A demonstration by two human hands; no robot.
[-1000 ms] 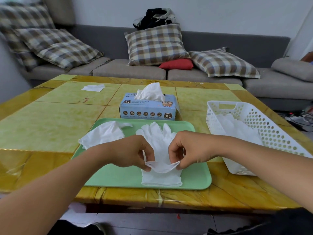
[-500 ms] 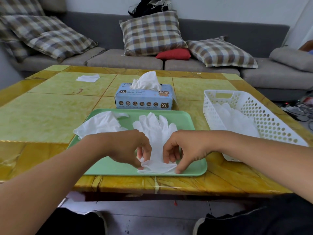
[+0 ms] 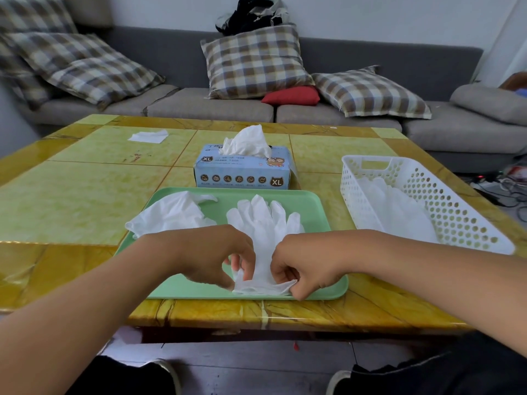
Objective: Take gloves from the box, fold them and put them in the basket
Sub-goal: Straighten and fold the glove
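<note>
Both hands pinching the cuff of the flat glove (image 3: 263,223) on the tray (image 3: 319,201) — left hand (image 3: 212,253) & right hand (image 3: 306,262) either side, fingers pointing away twd the box (image 3: 242,173), basket (image 3: 422,201) off right — risk: thin film slips or clings, fold goes crooked.

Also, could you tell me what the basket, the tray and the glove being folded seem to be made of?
Basket: looks like rigid white plastic; moulded walls pierced with round holes and a cut-out handle.
Tray: probably plastic, mint green, smooth matte; rounded corners and a raised rim.
Glove: thin translucent white film, likely vinyl or a similar disposable plastic; it wrinkles softly where the left hand and right hand pinch its cuff.
</note>
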